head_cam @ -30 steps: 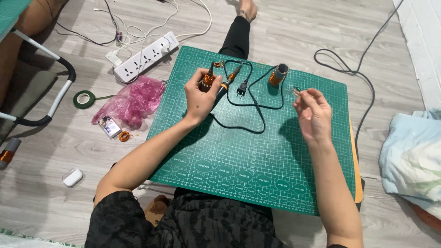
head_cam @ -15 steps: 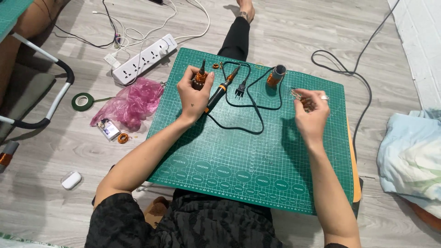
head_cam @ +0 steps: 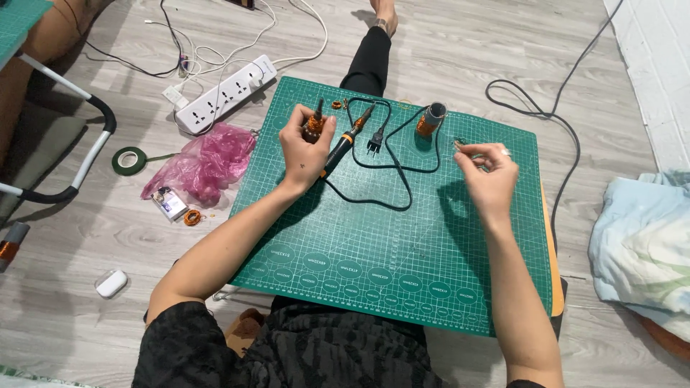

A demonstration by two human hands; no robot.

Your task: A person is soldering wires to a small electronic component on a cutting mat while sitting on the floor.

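Floor left of mat: green tape roll (head_cam: 129, 159), crinkly pink plastic bag (head_cam: 205, 162), white power strip (head_cam: 226, 93). Left hand (head_cam: 305, 147) has shifted toward far-left corner of green cutting mat (head_cam: 374, 251), now gripping small orange-black tool (head_cam: 313, 126) upright. Orange-handled soldering iron (head_cam: 347, 141) lies just beside, cord looped. Orange spool (head_cam: 430, 119) near far edge. Right hand (head_cam: 489, 171) drifted up, pinching thin wire (head_cam: 461, 146); looks like prep for joining.
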